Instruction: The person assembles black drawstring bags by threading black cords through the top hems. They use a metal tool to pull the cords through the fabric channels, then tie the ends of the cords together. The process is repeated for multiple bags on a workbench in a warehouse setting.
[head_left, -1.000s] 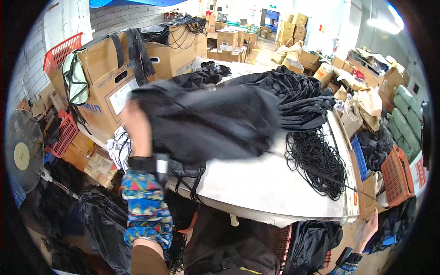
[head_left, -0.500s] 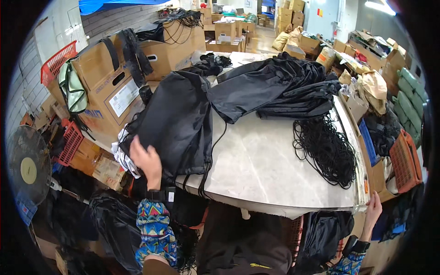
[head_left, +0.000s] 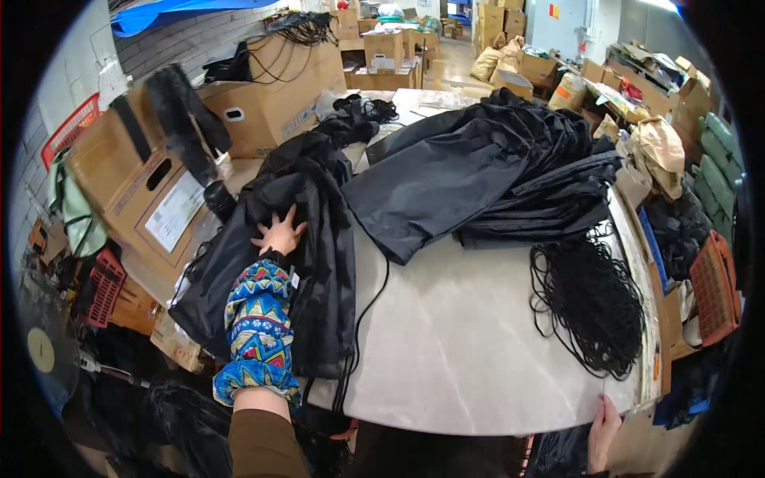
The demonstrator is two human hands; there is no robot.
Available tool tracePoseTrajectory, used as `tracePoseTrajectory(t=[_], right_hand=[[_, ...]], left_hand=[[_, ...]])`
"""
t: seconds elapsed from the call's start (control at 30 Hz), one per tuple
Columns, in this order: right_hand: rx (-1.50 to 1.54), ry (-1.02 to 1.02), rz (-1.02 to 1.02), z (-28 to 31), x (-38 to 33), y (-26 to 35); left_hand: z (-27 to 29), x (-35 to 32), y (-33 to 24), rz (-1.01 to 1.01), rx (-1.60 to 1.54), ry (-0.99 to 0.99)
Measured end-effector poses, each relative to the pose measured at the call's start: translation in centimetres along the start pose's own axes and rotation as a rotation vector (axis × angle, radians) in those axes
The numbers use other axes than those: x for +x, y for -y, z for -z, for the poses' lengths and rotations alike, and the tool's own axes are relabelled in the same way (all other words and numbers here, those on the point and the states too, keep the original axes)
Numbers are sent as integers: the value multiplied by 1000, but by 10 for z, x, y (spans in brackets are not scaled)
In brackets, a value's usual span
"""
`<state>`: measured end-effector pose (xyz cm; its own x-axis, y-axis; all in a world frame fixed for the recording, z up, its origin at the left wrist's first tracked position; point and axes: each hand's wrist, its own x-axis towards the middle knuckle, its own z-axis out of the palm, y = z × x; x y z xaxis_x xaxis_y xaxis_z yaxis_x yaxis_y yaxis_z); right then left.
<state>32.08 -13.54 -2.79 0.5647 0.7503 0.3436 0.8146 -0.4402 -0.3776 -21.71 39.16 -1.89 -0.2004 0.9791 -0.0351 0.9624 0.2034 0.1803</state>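
My left hand [head_left: 279, 237] lies flat with fingers spread, pressing on a black drawstring bag [head_left: 323, 311] at the left of the table. Dark cords hang from the bag's near corner over the table's front edge. At the front right edge, my right hand [head_left: 603, 434] has thumb and fingers pinched together. A thin pale line seems to rise from its fingertips toward a heap of black cords [head_left: 594, 307]; what it is I cannot make out. More black bags [head_left: 454, 183] lie piled across the middle and far right of the table.
The pale table [head_left: 454, 342] has a curved-looking front edge. Cardboard boxes [head_left: 271, 99] stand at its left and back; black straps hang over the nearer one. A fan [head_left: 44, 350] is at lower left. A red crate [head_left: 715, 291] and cartons line the right side.
My left hand has moved from the bag's left edge forward onto its middle, and the bag is now creased beneath it. My right hand has shifted left and nearer along the table's edge.
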Motion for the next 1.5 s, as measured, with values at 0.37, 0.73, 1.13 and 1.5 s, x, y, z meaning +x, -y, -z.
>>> tracePoseTrajectory(t=[0.37, 0.73, 1.13, 1.5], right_hand=[[-406, -181, -4, -29, 11, 31], [-196, -32, -92, -14, 19, 42], [55, 187, 307, 18, 93, 80], [161, 262, 437, -23, 133, 51]], left_hand=[[-66, 224, -16, -406, -102, 29], [-6, 189, -33, -418, -356, 368], [127, -32, -114, -785, 411, -294], [-61, -312, -300, -1742, -259, -122]])
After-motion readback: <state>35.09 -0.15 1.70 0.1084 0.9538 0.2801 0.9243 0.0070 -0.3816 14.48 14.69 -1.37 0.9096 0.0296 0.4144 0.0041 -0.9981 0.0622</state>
